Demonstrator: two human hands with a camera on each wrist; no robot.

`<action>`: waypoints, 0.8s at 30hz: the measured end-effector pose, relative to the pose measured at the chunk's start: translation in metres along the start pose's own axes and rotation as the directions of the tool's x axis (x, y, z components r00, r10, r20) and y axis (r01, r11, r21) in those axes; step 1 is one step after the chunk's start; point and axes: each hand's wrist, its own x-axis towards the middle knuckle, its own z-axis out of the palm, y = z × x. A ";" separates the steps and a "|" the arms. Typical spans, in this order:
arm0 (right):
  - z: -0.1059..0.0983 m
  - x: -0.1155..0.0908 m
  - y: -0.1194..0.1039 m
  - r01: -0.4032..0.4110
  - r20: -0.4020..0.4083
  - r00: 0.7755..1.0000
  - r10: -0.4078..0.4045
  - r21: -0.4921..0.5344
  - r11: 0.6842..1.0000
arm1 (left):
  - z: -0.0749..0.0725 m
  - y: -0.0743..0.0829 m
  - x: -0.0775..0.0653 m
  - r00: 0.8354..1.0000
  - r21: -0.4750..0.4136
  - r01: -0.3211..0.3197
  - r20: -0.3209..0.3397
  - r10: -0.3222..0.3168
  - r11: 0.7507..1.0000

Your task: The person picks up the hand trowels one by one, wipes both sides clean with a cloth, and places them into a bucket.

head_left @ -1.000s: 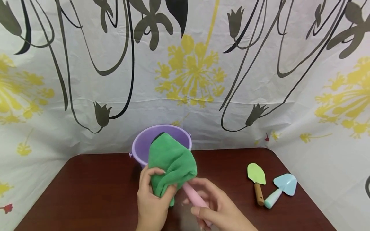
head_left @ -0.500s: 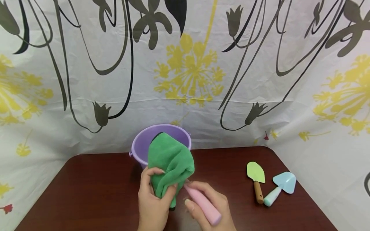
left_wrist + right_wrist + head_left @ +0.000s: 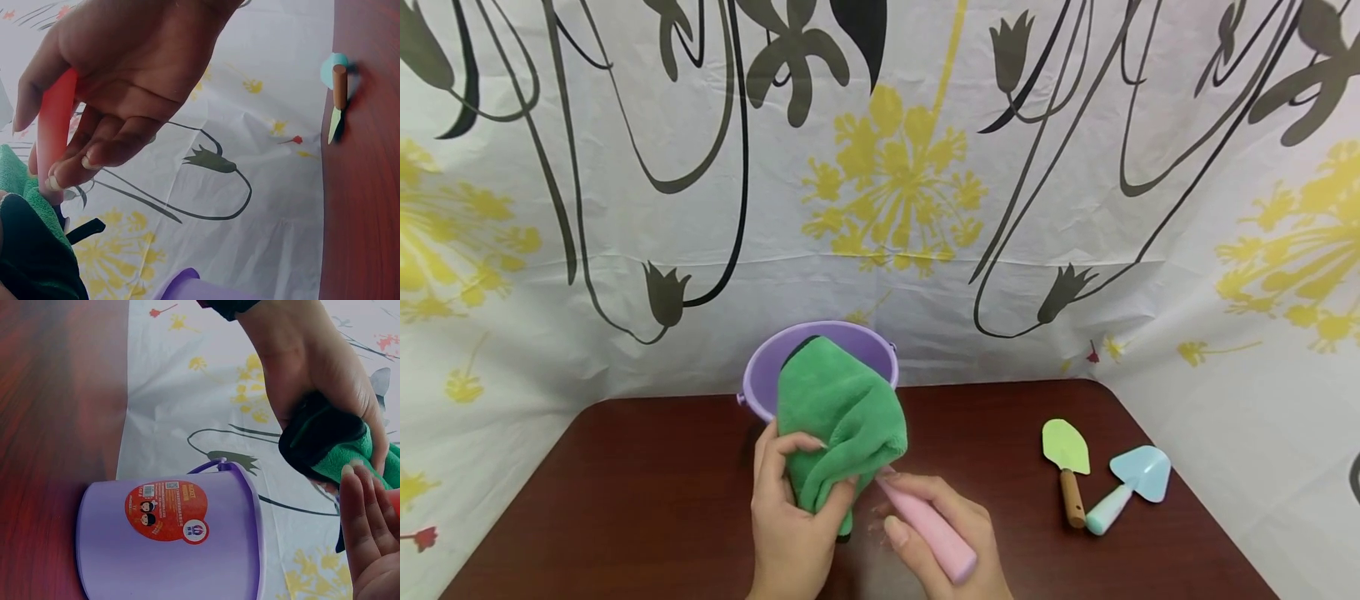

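Observation:
A green cloth (image 3: 842, 408) with a black edge is bunched in my left hand (image 3: 793, 521), which grips it between thumb and fingers. It covers the head of a tool with a pink handle (image 3: 928, 529), so the tool's kind is hidden. My right hand (image 3: 966, 521) holds that handle with thumb and fingers. A narrow dark piece (image 3: 86, 231) sticks out beside the cloth in the left wrist view. Behind the cloth stands a purple bucket (image 3: 760, 371), upright, its red label (image 3: 165, 509) showing in the right wrist view.
On the right of the dark red table (image 3: 655, 483) lie a green trowel (image 3: 1066, 454) with a wooden handle and a light blue trowel (image 3: 1142, 475), handles close together. A white patterned sheet (image 3: 880, 208) hangs behind the table and along both sides.
My right hand has shifted its hold on the pink handle, which now lies along the palm with its end showing. The cloth has moved slightly up and left with my left hand.

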 end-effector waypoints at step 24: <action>-0.029 0.005 0.005 -0.053 -0.040 0.998 0.055 0.060 0.997 | -0.022 -0.007 0.016 0.958 0.352 -0.206 0.262 0.116 0.913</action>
